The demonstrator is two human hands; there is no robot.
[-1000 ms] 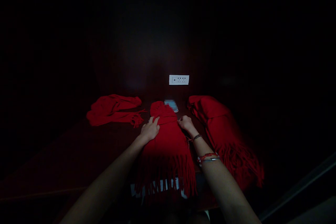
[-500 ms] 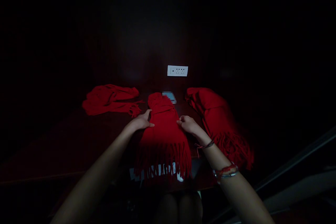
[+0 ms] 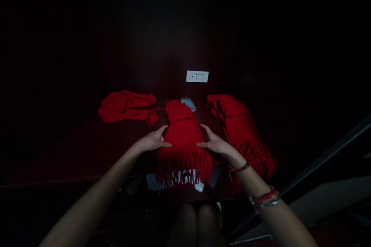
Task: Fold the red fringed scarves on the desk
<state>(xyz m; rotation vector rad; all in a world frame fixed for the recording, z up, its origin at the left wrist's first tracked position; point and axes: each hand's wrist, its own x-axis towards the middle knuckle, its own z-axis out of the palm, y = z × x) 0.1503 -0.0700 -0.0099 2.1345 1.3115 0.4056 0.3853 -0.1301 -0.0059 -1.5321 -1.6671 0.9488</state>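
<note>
Nearest, taking the middle red scarf [image 3: 184, 133] as the clock's centre, two knees [image 3: 187, 216] show at six o'clock and bracelets [image 3: 265, 200] on the right forearm at four. The scarf's fringe [image 3: 188, 154] drops over the front edge of the worktop [image 3: 95, 142]. The left hand [image 3: 150, 140] is at nine, the right hand [image 3: 215, 142] at three, fingers spread on both, thumbs touching the cloth's edges. Beyond, one red scarf [image 3: 116, 106] lies at ten; another, fringed [image 3: 236, 117], runs from one to four. Farther, near twelve, come a blurred bluish item [image 3: 189, 104] and a white socket [image 3: 197, 76]
</note>
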